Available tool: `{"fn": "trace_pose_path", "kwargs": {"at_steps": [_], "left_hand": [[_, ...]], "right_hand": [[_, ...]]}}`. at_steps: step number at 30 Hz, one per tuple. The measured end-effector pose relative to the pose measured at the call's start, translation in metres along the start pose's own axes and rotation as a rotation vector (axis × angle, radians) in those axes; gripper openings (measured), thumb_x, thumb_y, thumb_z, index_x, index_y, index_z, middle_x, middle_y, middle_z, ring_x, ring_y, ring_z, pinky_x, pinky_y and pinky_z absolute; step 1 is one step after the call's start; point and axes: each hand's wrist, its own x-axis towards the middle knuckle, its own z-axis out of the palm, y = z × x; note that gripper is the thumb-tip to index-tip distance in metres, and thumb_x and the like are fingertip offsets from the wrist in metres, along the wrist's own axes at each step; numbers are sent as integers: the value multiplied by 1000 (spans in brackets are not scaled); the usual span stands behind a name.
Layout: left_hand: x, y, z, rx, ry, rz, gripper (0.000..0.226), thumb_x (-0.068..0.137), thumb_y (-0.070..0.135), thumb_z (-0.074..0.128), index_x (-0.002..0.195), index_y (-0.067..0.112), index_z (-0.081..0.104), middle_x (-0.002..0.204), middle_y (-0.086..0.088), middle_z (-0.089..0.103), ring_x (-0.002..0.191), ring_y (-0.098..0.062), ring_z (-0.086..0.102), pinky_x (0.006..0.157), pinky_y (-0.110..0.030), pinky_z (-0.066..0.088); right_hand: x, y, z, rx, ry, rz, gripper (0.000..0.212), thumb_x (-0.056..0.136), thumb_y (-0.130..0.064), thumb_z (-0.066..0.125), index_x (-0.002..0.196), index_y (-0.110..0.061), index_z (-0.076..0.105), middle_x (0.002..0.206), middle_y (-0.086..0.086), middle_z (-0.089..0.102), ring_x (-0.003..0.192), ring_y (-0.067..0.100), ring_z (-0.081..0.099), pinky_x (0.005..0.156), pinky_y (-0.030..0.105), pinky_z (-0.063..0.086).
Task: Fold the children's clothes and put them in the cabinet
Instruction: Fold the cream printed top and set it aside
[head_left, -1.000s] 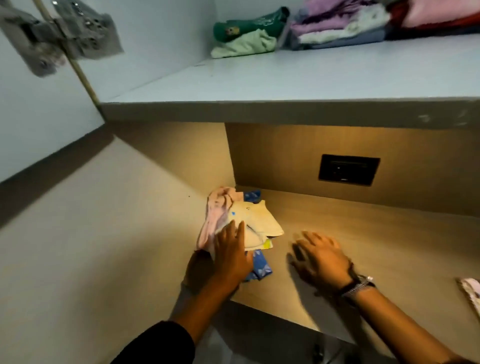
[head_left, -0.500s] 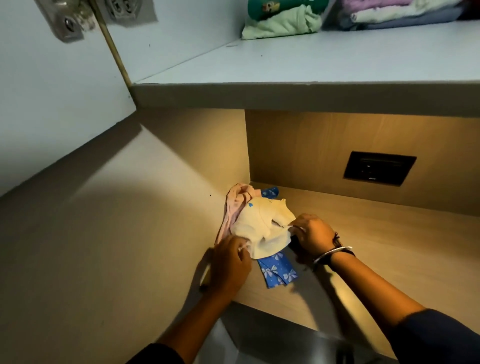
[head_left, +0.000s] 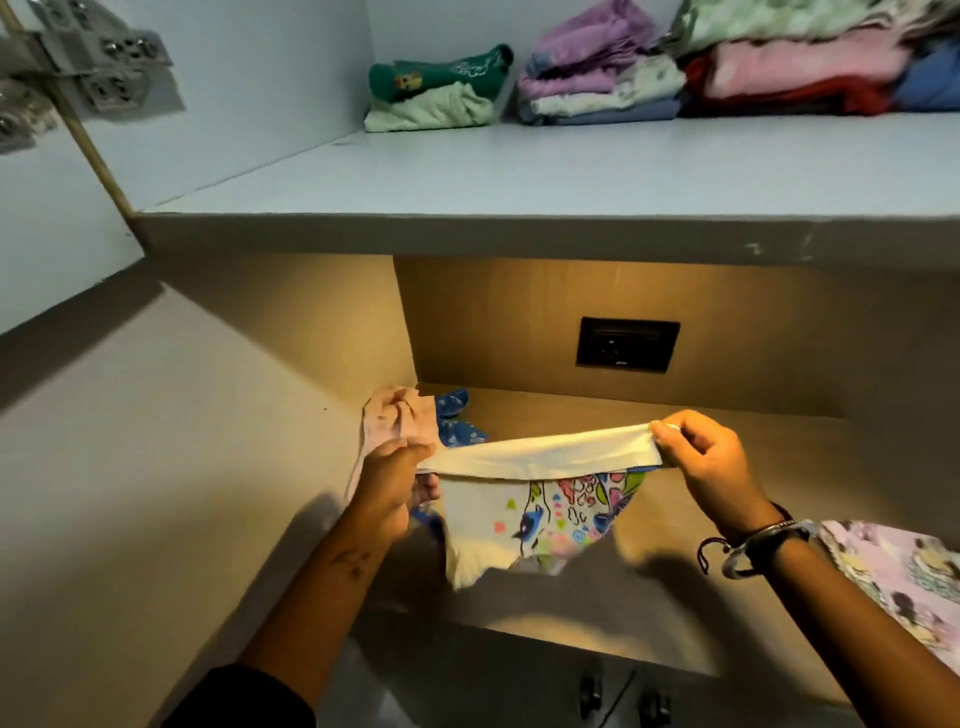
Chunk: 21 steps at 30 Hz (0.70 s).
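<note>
Head view. The white garment (head_left: 519, 514) is up off the pile, pulled wide at centre frame between both hands, its printed panel hanging below the band. It looks like briefs. The left hand (head_left: 395, 483) has its fingers curled round the left end of the band. The right hand (head_left: 711, 462) pinches the right end between thumb and forefinger, other fingers loosely bent, with a bracelet (head_left: 753, 545) on that wrist. The garment hangs just above the lower shelf (head_left: 727, 441), in front of the socket (head_left: 627, 344).

Half a second ago it was bunched on the pile with both hands digging at it. A second ago the left hand lay on the pile and the right lay flat on the shelf. So it has been picked up and spread. My read: folding of this piece is starting, with no fold made yet.

The pink cloth (head_left: 395, 421) and blue cloth (head_left: 457, 421) stay in the shelf's left corner, just behind the left hand, unfolded.

The view has tipped up since then, so more of the upper shelf (head_left: 571, 171) shows. It carries folded stacks along the top of the frame: a green stack (head_left: 436, 93), a purple stack (head_left: 597, 78) and a pink stack (head_left: 805, 73). A lilac print cloth (head_left: 893, 571) is at the lower right edge, out of frame half a second ago. A hinge (head_left: 98, 67) is at upper left.
</note>
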Motion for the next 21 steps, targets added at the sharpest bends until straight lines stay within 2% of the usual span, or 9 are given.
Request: {"fn": "trace_pose_path", "kwargs": {"at_steps": [2, 4, 9, 12, 14, 16, 18, 19, 21], "left_hand": [[-7, -13, 11, -130, -7, -105, 7, 93, 9, 60, 89, 2, 58, 40, -5, 58, 31, -12, 55, 33, -18, 47], [-17, -14, 21, -217, -35, -119, 10, 93, 6, 58, 85, 2, 58, 38, -4, 61, 31, -10, 59, 34, -20, 50], [-39, 18, 60, -298, -173, -124, 14, 96, 2, 53, 83, 5, 57, 71, -11, 66, 62, -19, 66, 47, -26, 57], [-42, 44, 98, -272, -220, -76, 15, 96, 3, 54, 81, 5, 55, 64, -11, 68, 56, -19, 68, 44, -26, 57], [-47, 64, 123, -299, -221, -22, 14, 96, 4, 55, 82, 5, 56, 80, -11, 62, 67, -17, 62, 52, -26, 57], [-51, 82, 149, -390, -266, 21, 11, 99, 3, 49, 102, 3, 60, 89, -3, 55, 67, -3, 62, 63, -23, 54], [-65, 100, 164, -511, -356, 43, 31, 101, 0, 43, 131, -3, 49, 86, 8, 49, 61, 15, 61, 65, -9, 51], [-69, 104, 170, -488, -387, 85, 32, 100, 0, 45, 132, -3, 50, 86, 6, 50, 70, 11, 64, 62, -13, 53], [-70, 108, 178, -470, -335, 165, 18, 96, 3, 54, 113, 2, 60, 91, -7, 57, 91, -16, 63, 65, -26, 56]], "right_hand": [[-11, 2, -14, 4, 6, 57, 28, 95, -15, 54, 74, 4, 56, 65, 3, 58, 57, 4, 52, 54, 18, 46], [-17, 1, -26, 6, 41, 109, 29, 94, -20, 56, 76, 3, 58, 67, 5, 62, 57, 2, 56, 54, 18, 48], [-12, 0, -62, -10, 196, 206, 30, 88, -29, 65, 75, -3, 65, 71, 8, 64, 63, 12, 55, 57, 27, 45], [14, -6, -82, -43, 299, 238, 31, 89, -28, 64, 79, 2, 63, 73, 9, 60, 64, 15, 51, 57, 28, 44], [39, -15, -94, -77, 358, 222, 30, 90, -22, 63, 82, 6, 63, 75, 14, 54, 66, 18, 47, 54, 20, 41], [62, -28, -110, -85, 434, 184, 35, 89, -24, 65, 84, 11, 64, 75, 15, 55, 69, 22, 50, 54, 17, 46], [77, -41, -128, -64, 483, 161, 34, 86, -29, 67, 85, 5, 68, 76, 14, 62, 73, 26, 61, 64, 34, 54], [81, -46, -135, -64, 493, 146, 31, 84, -31, 68, 86, 0, 69, 78, 13, 64, 77, 30, 65, 67, 39, 55], [81, -52, -148, -11, 519, 108, 26, 79, -35, 68, 89, -11, 68, 85, 10, 67, 87, 36, 68, 74, 45, 58]]}}
